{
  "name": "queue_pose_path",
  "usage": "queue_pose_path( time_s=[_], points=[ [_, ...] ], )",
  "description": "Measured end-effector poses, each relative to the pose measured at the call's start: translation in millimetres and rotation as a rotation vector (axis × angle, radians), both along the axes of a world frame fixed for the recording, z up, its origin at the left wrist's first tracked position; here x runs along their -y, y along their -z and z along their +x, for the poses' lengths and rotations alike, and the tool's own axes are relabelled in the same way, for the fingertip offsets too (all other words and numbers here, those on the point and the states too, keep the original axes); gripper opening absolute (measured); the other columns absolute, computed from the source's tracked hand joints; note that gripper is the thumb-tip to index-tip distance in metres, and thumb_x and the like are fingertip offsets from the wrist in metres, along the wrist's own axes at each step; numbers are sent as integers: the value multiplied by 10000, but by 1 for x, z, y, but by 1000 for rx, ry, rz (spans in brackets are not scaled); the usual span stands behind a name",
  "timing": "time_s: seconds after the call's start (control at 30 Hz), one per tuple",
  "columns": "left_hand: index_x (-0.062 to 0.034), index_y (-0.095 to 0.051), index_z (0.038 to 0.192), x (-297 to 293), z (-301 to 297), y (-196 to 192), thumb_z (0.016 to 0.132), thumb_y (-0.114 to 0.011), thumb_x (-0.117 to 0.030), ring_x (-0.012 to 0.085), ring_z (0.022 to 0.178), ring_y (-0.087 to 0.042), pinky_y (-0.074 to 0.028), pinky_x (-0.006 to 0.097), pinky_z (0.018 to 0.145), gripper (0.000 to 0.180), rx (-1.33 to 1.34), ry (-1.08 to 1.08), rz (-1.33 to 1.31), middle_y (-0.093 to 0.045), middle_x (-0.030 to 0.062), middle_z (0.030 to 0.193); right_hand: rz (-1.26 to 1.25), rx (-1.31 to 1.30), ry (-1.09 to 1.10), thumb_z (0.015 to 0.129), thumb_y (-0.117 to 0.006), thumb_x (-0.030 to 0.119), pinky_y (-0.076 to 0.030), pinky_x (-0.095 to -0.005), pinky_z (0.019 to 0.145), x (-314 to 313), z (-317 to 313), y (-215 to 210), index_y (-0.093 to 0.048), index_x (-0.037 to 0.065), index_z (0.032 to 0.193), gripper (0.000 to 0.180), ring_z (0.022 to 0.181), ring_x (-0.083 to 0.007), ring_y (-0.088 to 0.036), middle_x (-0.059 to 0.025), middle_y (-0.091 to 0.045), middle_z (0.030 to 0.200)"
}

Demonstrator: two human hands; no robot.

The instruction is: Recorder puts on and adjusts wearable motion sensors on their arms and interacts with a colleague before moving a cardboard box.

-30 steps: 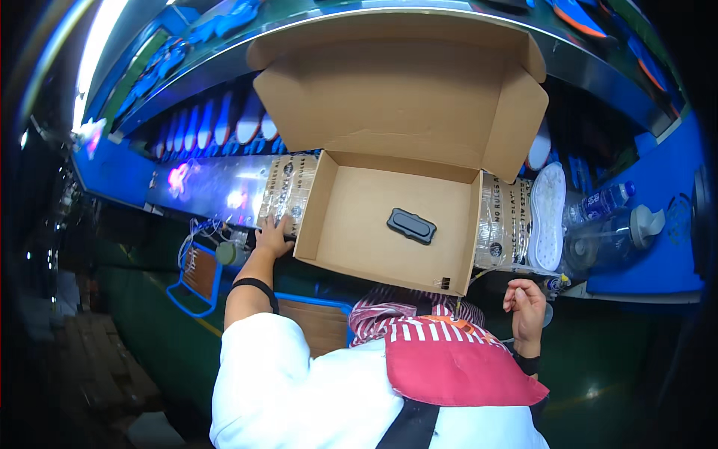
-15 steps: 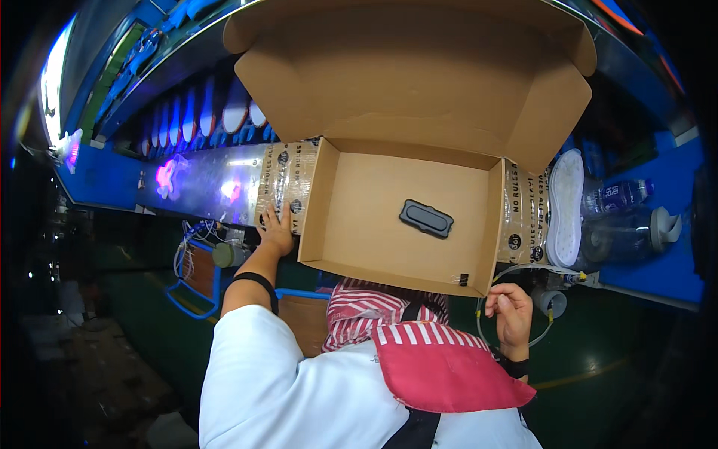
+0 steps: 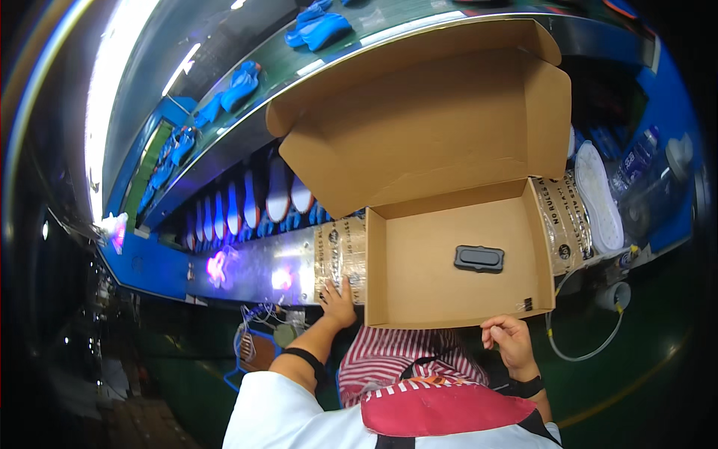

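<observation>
Inside the cardboard box, right of its middle, sits the dark case, flat on the bottom, and your right hand is clearly the nearer one! You've got that hand just outside the box's front wall, toward its right corner, fingers half curled, nothing showing in them; how tightly they close, or whether they touch the cardboard, you can't tell from up here. From those fingers the case lies past the front wall, deeper into the box and a shade left. Out beside the box's left wall, your left hand rests on the taped wrap, fingers parted, gripping nothing; from there the case lies rightward, across that wall. And its long axis? Running side to side, roughly along the box's front wall, right end a touch closer to it. Both ends look alike, so which one points forward, you can't say.
</observation>
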State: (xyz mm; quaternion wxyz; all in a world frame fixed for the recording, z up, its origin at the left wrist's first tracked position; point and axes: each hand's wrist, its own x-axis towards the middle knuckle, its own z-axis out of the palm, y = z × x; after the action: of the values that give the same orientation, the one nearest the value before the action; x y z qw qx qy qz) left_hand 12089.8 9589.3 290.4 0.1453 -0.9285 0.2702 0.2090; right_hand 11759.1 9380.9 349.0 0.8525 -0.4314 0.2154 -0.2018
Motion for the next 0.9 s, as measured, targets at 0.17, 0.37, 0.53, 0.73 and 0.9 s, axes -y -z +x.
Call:
queue_pose_path(
  time_s=[0.17, 0.37, 0.53, 0.73, 0.9],
  points=[
    [-130, -29, 1364, -2, -2, 2, 628, -617, -93, 547, 1219, -27, -80, 603, 970, 943, 27, 49, -172, 1, 375, 1320, 28, 7, 4, 842, -474, 85, -432, -188, 560, -52, 39, 3, -576, -39, 905, 173, 594, -84, -521, -57, -570, 703],
    [-123, -92, 1361, -18, -5, 2, 587, -650, -174, 548, 1214, -59, -88, 607, 962, 955, 65, 124, -280, -25, 385, 1311, -47, 28, 75, 852, -470, 86, -412, -180, 524, -95, 80, -3, -582, -27, 886, 163, 566, -69, -509, -46, -566, 688],
    [-145, -226, 1337, -43, 12, -1, 612, -616, -193, 474, 1251, -82, -113, 527, 1005, 825, -34, 302, -484, -104, 314, 1344, -201, -116, 40, 853, -473, 94, -416, -176, 532, -121, 66, -6, -588, -19, 877, 163, 568, -59, -508, -28, -564, 679],
    [-30, -546, 1078, -92, -1, 1, 748, -534, -66, 225, 889, -555, -428, 299, 774, 332, -173, 55, -1333, -558, 151, 981, -325, -191, 74, 851, -481, 103, -401, -157, 525, -125, 47, -20, -592, -7, 880, 158, 560, -39, -494, -11, -558, 667],
    [-16, -525, 1108, -68, -72, -30, 825, -515, -55, 78, 844, -520, -417, 207, 760, 286, -761, 93, -1344, -580, 41, 933, -311, -134, 121, 852, -481, 105, -398, -155, 515, -130, 52, -20, -589, -3, 894, 159, 549, -34, -488, -10, -552, 653]
  ],
)
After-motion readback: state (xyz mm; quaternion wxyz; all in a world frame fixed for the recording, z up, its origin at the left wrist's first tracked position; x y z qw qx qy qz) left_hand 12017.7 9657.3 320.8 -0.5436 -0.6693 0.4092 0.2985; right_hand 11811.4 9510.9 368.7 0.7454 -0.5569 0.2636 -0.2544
